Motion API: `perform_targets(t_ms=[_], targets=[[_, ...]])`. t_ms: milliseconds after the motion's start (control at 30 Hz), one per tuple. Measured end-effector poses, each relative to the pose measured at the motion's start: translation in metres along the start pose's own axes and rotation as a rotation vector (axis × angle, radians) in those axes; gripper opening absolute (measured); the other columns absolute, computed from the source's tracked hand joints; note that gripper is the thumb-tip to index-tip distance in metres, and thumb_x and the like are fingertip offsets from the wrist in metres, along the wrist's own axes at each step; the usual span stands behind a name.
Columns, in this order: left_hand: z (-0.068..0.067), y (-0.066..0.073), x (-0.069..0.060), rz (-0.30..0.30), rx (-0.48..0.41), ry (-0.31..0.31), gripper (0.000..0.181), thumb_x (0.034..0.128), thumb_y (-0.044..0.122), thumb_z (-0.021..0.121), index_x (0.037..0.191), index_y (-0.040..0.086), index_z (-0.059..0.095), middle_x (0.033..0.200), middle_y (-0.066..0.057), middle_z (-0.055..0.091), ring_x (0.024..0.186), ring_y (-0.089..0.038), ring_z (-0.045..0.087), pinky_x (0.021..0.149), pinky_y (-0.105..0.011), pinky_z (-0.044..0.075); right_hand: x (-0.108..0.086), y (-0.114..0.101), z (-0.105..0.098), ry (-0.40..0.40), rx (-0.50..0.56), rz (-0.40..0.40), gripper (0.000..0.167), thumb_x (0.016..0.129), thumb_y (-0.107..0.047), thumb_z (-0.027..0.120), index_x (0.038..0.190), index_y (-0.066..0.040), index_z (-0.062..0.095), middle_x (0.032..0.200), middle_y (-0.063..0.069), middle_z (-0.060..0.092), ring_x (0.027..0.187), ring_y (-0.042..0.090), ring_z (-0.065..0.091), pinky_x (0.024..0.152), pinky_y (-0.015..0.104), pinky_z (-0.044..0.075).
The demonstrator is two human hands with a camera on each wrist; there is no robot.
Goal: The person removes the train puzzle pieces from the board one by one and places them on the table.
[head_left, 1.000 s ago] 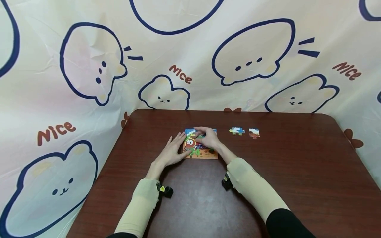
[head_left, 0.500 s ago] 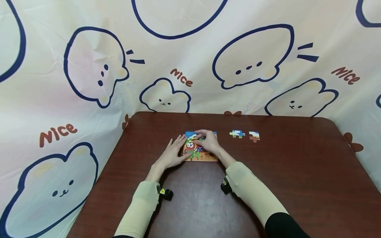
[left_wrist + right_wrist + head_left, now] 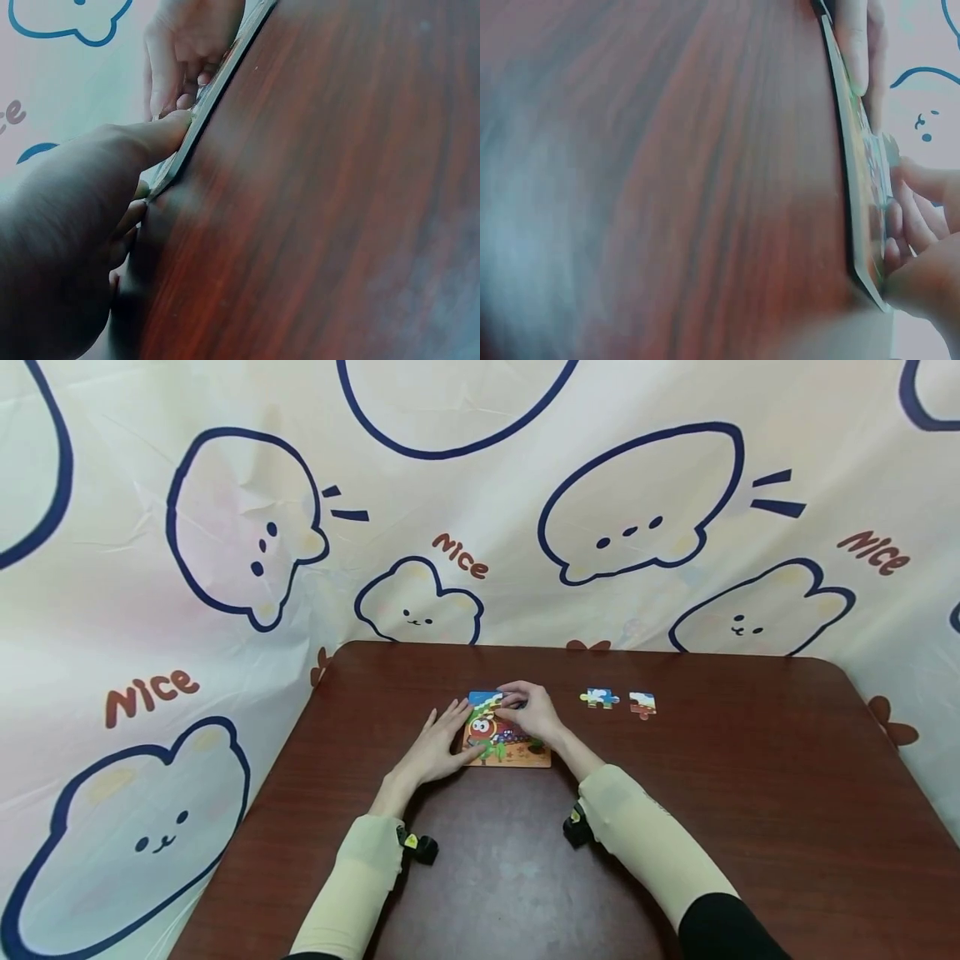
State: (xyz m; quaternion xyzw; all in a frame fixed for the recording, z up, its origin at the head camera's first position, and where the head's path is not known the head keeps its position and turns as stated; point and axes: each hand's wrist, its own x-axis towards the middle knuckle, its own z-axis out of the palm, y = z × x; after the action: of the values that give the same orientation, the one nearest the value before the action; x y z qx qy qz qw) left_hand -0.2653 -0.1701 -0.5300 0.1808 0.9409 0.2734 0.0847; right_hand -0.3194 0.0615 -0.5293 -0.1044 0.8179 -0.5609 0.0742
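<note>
A colourful jigsaw puzzle in a flat board lies on the table toward its far side. My left hand rests along the board's left side, fingers stretched out and thumb on the lower left of the picture. Over the puzzle's upper part, my right hand pinches a puzzle piece between thumb and fingers. That piece stands tilted up from the picture in the right wrist view. The right hand covers the puzzle's upper right area.
Two loose puzzle pieces lie right of the board: a blue-and-white piece and a white-and-brown piece. The brown wooden table reaches a patterned cloth backdrop behind it.
My right hand has shifted a little to the right over the top of the puzzle, showing more of the upper left picture. The left hand stays on the board; the camera view has tilted slightly.
</note>
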Motion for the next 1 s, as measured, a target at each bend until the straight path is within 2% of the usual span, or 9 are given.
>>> perform_targets(t_ms=[167, 367, 767, 900, 1000], targets=[[0.001, 0.000, 0.001, -0.010, 0.001, -0.001, 0.092, 0.1053, 0.054, 0.069, 0.175, 0.010, 0.029, 0.185, -0.009, 0.024, 0.175, -0.029, 0.013, 0.142, -0.059, 0.002, -0.003, -0.006, -0.009, -0.004, -0.035, -0.027, 0.038, 0.101, -0.006, 0.079, 0.138, -0.001, 0.071, 0.123, 0.023, 0.079, 0.117, 0.038, 0.075, 0.105, 0.052, 0.061], [0.001, 0.000, 0.001, 0.002, -0.008, 0.011, 0.091, 0.1055, 0.053, 0.070, 0.174, 0.007, 0.032, 0.184, -0.012, 0.025, 0.174, -0.032, 0.015, 0.141, -0.062, 0.005, -0.007, -0.010, -0.023, -0.003, -0.011, -0.025, 0.039, 0.102, -0.008, 0.079, 0.139, 0.000, 0.070, 0.126, 0.024, 0.078, 0.117, 0.038, 0.074, 0.104, 0.051, 0.062], [0.001, 0.002, -0.001, -0.002, -0.011, 0.014, 0.092, 0.1044, 0.052, 0.071, 0.174, 0.007, 0.032, 0.184, -0.012, 0.026, 0.175, -0.031, 0.015, 0.142, -0.060, 0.004, -0.012, 0.003, -0.072, 0.090, -0.042, -0.011, 0.042, 0.101, -0.005, 0.078, 0.141, 0.003, 0.069, 0.132, 0.027, 0.077, 0.128, 0.043, 0.071, 0.105, 0.054, 0.061], [0.001, 0.002, -0.001, 0.002, -0.013, 0.015, 0.092, 0.1042, 0.052, 0.072, 0.174, 0.008, 0.032, 0.184, -0.011, 0.026, 0.175, -0.031, 0.015, 0.142, -0.061, 0.004, -0.012, 0.013, -0.088, 0.128, -0.073, 0.021, 0.043, 0.101, -0.006, 0.079, 0.142, 0.001, 0.069, 0.133, 0.027, 0.077, 0.142, 0.042, 0.062, 0.116, 0.057, 0.054], [0.001, 0.002, -0.001, 0.004, -0.015, 0.016, 0.091, 0.1044, 0.051, 0.072, 0.174, 0.008, 0.032, 0.184, -0.012, 0.026, 0.175, -0.031, 0.015, 0.142, -0.061, 0.004, -0.013, 0.018, -0.098, 0.142, -0.095, 0.037, 0.044, 0.101, -0.007, 0.079, 0.143, 0.001, 0.068, 0.134, 0.027, 0.076, 0.146, 0.043, 0.059, 0.122, 0.059, 0.049]])
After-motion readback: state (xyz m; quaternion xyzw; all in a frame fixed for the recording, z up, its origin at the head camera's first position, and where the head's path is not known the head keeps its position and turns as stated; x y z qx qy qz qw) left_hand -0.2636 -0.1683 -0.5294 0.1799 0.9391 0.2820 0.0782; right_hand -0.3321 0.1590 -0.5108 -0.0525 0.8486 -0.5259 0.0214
